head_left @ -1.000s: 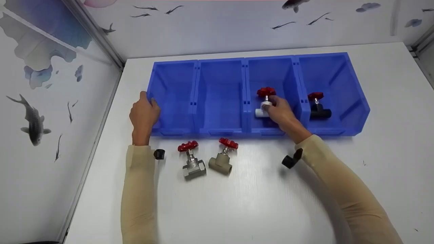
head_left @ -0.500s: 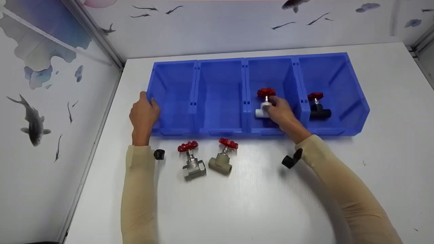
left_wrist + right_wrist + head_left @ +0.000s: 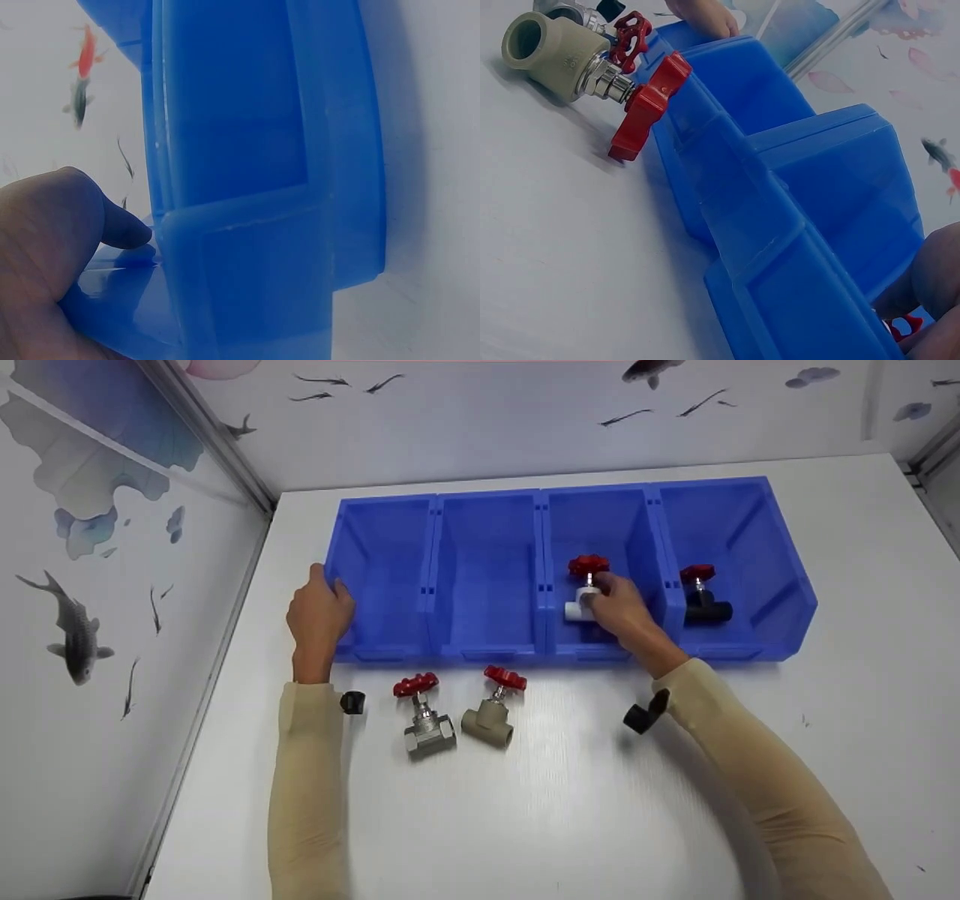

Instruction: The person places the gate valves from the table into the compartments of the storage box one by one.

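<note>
My left hand (image 3: 320, 611) grips the outer side wall of the leftmost blue bin (image 3: 379, 649); in the left wrist view its thumb (image 3: 124, 225) hooks over the bin's rim. In the third bin from the left, my right hand (image 3: 622, 606) pinches a white valve (image 3: 576, 610) by its body, below the red handwheel (image 3: 589, 564). The right wrist view shows only a bit of that red wheel (image 3: 906, 325) between the fingers. A black valve (image 3: 705, 607) with a red wheel lies in the rightmost bin.
In front of the bins, on the white table (image 3: 570, 810), lie a metal valve (image 3: 429, 729) and a beige valve (image 3: 489, 720), both with red handwheels. The second bin (image 3: 491, 649) adjoins the third. A patterned wall (image 3: 495, 427) stands behind the row.
</note>
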`<action>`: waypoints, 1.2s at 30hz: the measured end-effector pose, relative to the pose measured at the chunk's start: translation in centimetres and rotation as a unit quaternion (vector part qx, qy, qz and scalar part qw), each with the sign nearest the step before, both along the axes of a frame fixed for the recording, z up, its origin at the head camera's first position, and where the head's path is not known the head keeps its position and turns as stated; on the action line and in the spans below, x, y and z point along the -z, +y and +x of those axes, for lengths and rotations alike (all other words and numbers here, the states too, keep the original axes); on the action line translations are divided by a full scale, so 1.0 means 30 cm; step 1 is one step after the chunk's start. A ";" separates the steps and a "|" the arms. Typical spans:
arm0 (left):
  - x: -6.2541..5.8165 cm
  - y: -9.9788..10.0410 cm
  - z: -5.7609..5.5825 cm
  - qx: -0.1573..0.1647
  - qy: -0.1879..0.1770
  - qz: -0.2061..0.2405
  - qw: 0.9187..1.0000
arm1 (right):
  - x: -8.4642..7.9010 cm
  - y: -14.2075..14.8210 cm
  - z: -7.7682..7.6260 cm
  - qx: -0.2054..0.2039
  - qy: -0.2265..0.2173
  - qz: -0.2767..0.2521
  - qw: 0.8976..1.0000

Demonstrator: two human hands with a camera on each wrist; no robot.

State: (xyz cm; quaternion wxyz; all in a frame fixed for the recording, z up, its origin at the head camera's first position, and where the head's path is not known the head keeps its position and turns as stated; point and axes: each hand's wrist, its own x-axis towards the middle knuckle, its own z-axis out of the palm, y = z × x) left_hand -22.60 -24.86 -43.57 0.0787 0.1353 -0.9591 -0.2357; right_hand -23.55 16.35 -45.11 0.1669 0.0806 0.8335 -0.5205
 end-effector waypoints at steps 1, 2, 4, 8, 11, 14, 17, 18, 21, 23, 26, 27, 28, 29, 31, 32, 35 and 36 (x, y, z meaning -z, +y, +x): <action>0.000 0.000 0.000 0.000 0.001 0.000 1.000 | -0.002 -0.001 0.001 0.000 0.000 0.001 1.000; 0.000 0.000 0.000 -0.001 0.002 -0.001 1.000 | -0.004 -0.001 0.002 -0.001 0.001 0.002 1.000; 0.001 0.000 -0.001 -0.001 0.004 -0.002 1.000 | -0.005 -0.001 0.003 -0.002 0.002 0.004 1.000; 0.001 0.000 -0.001 0.000 0.006 -0.001 1.000 | -0.004 0.001 0.003 -0.007 0.009 0.010 1.000; 0.000 -0.001 0.000 0.001 0.005 0.000 1.000 | -0.005 0.005 0.003 -0.009 0.018 0.013 1.000; 0.000 -0.001 0.001 0.001 0.006 0.000 1.000 | -0.007 0.011 0.004 -0.012 0.025 0.015 1.000; 0.001 0.000 0.000 0.001 0.011 0.000 1.000 | -0.008 0.015 0.004 -0.018 0.029 0.011 0.999; 0.002 0.001 -0.001 0.001 0.012 -0.001 1.000 | -0.008 0.016 0.005 -0.020 0.029 0.011 0.999; 0.003 0.002 -0.001 0.003 0.015 -0.001 1.000 | -0.007 0.017 0.005 -0.024 0.028 0.007 0.999; 0.003 0.004 0.000 0.003 0.015 -0.001 1.000 | -0.005 0.017 0.004 -0.023 0.027 0.006 0.999; 0.000 0.005 0.001 0.003 0.014 -0.002 1.000 | -0.005 0.017 0.004 -0.021 0.026 0.005 0.999; -0.001 0.005 0.001 0.003 0.014 -0.001 1.000 | -0.005 0.016 0.004 -0.021 0.025 0.003 0.999; -0.002 0.006 0.001 0.003 0.012 -0.001 1.000 | -0.006 0.016 0.005 -0.021 0.024 0.003 1.000; -0.002 0.006 0.002 0.003 0.011 -0.001 1.000 | -0.007 0.016 0.005 -0.021 0.022 0.003 1.000; -0.003 0.005 0.002 0.003 0.008 -0.001 1.000 | -0.010 0.015 0.006 -0.023 0.021 0.007 0.999; -0.003 0.005 0.002 0.003 0.007 -0.001 1.000 | -0.013 0.015 0.007 -0.024 0.022 0.011 0.999; -0.002 0.003 0.001 0.003 0.006 -0.002 1.000 | -0.021 0.016 0.010 -0.030 0.030 0.029 0.999; -0.002 0.003 0.001 0.004 0.006 -0.002 1.000 | -0.025 0.017 0.012 -0.032 0.034 0.037 0.998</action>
